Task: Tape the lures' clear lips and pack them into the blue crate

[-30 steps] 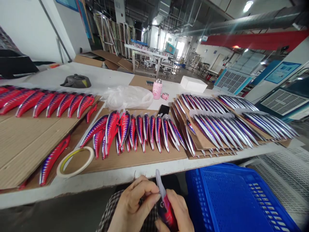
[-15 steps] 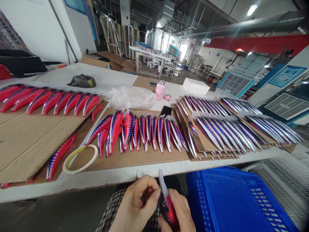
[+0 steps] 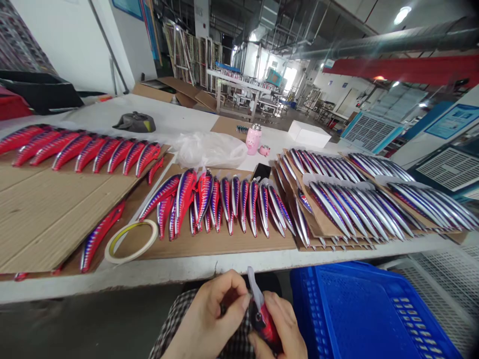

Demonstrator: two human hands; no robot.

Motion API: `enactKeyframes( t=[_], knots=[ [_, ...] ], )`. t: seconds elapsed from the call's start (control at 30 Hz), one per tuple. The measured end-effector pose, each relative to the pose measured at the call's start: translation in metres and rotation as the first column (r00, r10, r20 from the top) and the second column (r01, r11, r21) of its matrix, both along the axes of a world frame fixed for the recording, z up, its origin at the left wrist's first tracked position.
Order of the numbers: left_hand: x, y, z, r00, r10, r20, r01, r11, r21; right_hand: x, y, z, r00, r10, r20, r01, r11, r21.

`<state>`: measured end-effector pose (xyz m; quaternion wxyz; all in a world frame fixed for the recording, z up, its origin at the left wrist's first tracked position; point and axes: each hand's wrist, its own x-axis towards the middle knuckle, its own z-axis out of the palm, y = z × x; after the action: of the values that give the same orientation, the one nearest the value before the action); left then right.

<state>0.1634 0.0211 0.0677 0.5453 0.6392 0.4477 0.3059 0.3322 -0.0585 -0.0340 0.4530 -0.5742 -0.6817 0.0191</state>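
Lure (image 3: 265,326) with a red and dark body is resting in the right hand (image 3: 283,324), low in the view, below the near edge of the bench (image 3: 194,276). The right fingers are clamping around the body: they are lying along its right side while the thumb is pressing from the near left. The head is facing away from the person, and its eye is showing in the gap between the two hands. A translucent lip (image 3: 255,287) is jutting up from the head, beyond the fingers and toward the bench edge. The left hand (image 3: 215,314) is hovering just left of the head, its thumb and forefinger meeting at the tips beside the lip; I cannot tell whether these fingers are pinching something small. Ahead of the hands, a row of similar lures (image 3: 225,198) is lying on cardboard (image 3: 209,247), and a roll of tape (image 3: 129,259) is lying to the left of that row. To the right, silvery-sided lures (image 3: 329,209) are resting on stacked cardboard. A blue crate (image 3: 366,309) is standing near the right hand.
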Motion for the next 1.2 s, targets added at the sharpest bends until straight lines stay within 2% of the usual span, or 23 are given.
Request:
enactKeyframes(
  t=[0.27, 0.4, 0.63, 0.8, 0.97, 1.1, 1.2],
  knots=[
    [0.0, -0.002, -0.001, 0.993, 0.045, -0.105, -0.03, 0.99, 0.139, 0.002, -0.002, -0.006, 0.999, 0.022, 0.029, -0.022, 0.999, -0.03],
    [0.002, -0.005, -0.007, 0.979, 0.121, -0.163, -0.077, 0.964, 0.253, 0.004, -0.001, -0.002, 0.999, 0.033, 0.034, -0.032, 0.999, -0.039],
    [0.002, -0.006, -0.016, 0.964, 0.138, -0.228, -0.034, 0.912, 0.408, 0.007, -0.003, 0.001, 0.997, 0.064, 0.032, -0.062, 0.997, -0.047],
    [0.003, -0.006, -0.016, 0.962, 0.123, -0.244, -0.01, 0.908, 0.42, 0.008, -0.001, 0.007, 0.995, 0.052, 0.084, -0.049, 0.998, -0.034],
    [0.003, -0.006, -0.014, 0.955, 0.12, -0.272, -0.001, 0.916, 0.402, 0.009, 0.007, 0.015, 0.981, 0.101, 0.166, -0.106, 0.994, 0.023],
    [0.004, -0.006, -0.009, 0.968, 0.113, -0.226, -0.027, 0.935, 0.354, 0.013, 0.004, 0.006, 0.982, 0.124, 0.142, -0.123, 0.992, -0.013],
    [0.004, -0.007, -0.008, 0.982, 0.108, -0.154, -0.045, 0.93, 0.365, 0.02, 0.001, -0.001, 0.975, 0.178, 0.132, -0.172, 0.984, -0.052]
  ],
)
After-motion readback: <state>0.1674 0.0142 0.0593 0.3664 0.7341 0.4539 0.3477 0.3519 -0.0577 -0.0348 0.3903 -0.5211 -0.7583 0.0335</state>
